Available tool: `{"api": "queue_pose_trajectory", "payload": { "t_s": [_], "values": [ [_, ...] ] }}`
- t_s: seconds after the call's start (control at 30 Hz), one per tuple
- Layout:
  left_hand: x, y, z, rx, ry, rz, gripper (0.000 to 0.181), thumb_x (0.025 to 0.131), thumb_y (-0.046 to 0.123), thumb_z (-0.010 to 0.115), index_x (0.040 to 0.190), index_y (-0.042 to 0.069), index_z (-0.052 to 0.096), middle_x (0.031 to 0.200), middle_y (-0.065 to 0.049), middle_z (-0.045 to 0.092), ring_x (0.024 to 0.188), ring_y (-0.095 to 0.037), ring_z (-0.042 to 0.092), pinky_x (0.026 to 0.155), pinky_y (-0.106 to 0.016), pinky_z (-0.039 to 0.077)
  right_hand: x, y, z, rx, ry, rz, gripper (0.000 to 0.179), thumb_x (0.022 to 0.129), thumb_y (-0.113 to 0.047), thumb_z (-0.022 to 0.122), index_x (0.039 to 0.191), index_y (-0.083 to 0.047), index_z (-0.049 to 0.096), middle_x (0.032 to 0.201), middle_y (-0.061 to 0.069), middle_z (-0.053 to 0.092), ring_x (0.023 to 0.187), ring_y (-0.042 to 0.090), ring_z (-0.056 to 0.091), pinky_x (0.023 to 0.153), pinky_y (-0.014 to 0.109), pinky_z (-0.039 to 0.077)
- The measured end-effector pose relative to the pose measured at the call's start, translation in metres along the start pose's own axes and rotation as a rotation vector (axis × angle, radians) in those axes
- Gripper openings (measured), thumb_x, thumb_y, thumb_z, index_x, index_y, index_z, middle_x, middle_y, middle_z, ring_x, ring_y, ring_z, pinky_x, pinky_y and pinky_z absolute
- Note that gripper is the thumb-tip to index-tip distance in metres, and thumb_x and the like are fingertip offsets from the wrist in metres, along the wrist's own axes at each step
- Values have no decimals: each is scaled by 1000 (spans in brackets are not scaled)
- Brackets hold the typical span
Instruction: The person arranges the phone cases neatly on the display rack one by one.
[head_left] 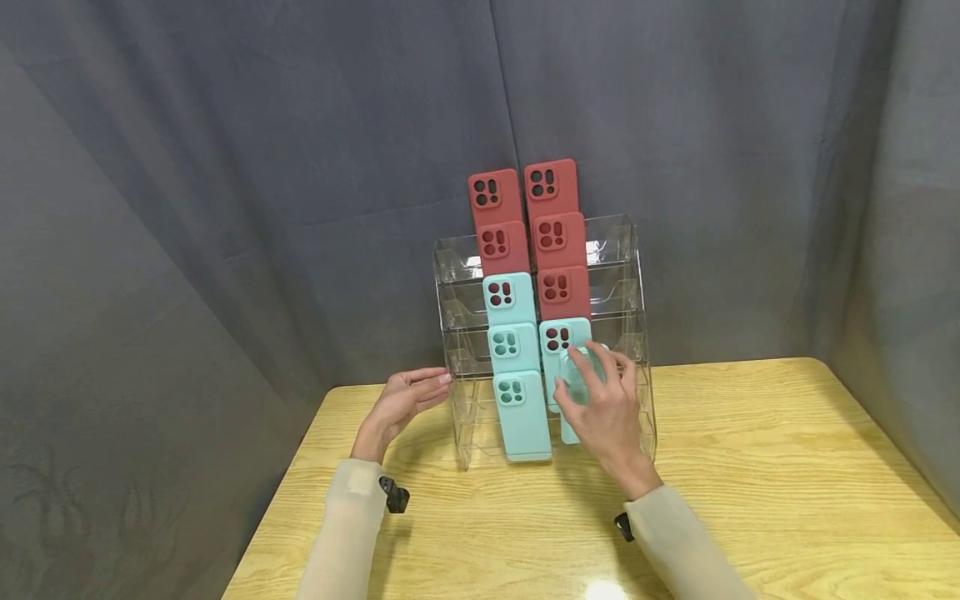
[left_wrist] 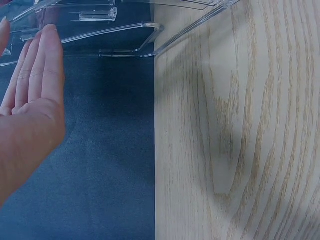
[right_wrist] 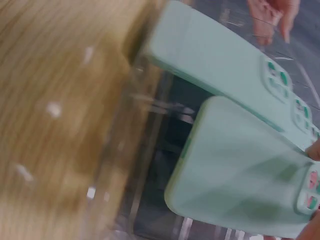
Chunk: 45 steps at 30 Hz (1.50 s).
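Observation:
My right hand (head_left: 607, 408) pinches a mint-green phone case (right_wrist: 240, 175) by its camera end, in front of the right column of a clear tiered rack (head_left: 615, 242). In the right wrist view, its fingertips (right_wrist: 312, 230) lie at the case's side edges. Just behind that case, another mint case (head_left: 553, 367) stands in the rack. My left hand (head_left: 397, 408), fingers straight, is at the rack's left side; its fingertips seem to touch the clear wall. To the left of the held case is the lowest mint case (head_left: 527, 425) of the left column.
Above stand more mint cases (head_left: 510, 300) and several red cases (head_left: 564, 292), overlapping in two columns. The rack is on a light wooden table (head_left: 750, 467). Grey curtains (head_left: 337, 167) hang close behind and at both sides.

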<state>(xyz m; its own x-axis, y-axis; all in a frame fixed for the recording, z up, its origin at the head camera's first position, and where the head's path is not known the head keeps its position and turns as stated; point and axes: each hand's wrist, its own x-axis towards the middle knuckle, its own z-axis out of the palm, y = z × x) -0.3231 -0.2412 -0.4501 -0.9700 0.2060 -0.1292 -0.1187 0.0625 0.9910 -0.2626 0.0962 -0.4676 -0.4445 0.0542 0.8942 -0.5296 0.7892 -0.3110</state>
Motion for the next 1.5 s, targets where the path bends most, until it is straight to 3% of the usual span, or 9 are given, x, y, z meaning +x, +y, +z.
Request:
{"api": "queue_pose_trajectory", "payload": {
  "t_s": [0.13,0.47,0.63,0.87,1.5],
  "values": [
    [1,-1,1,-14,7,-2,48,102,15,71,145,-2,59,142,-20,67,121,-20,73,107,-36,57,-6,2,13,-67,36,-17,47,81,-21,84,126,-8,73,129,21,67,105,53,59,73,57,59],
    [0,-3,1,-18,11,11,49,101,15,71,145,-4,59,139,-18,70,120,-21,73,107,-37,57,-20,1,28,-123,71,-47,50,76,-21,87,123,-10,74,125,21,68,99,51,58,81,57,51],
    [1,-2,1,-15,8,14,50,101,16,72,145,-4,58,138,-18,70,118,-19,74,110,-41,55,-24,0,30,-162,65,-41,51,77,-25,88,124,-11,74,125,18,69,96,48,58,78,53,51],
    [1,-3,1,-17,10,-1,49,101,16,71,145,-3,58,140,-18,69,117,-18,74,105,-35,58,-30,-1,31,-180,63,-47,50,76,-27,89,121,-12,75,124,18,70,91,48,59,69,49,51],
    [-1,-3,3,-14,28,2,47,102,17,71,143,-3,60,139,-18,70,119,-20,74,109,-39,56,-35,-5,28,-192,-48,-20,53,82,-27,89,130,-13,72,134,19,65,103,51,61,75,54,58]
  ]
}}
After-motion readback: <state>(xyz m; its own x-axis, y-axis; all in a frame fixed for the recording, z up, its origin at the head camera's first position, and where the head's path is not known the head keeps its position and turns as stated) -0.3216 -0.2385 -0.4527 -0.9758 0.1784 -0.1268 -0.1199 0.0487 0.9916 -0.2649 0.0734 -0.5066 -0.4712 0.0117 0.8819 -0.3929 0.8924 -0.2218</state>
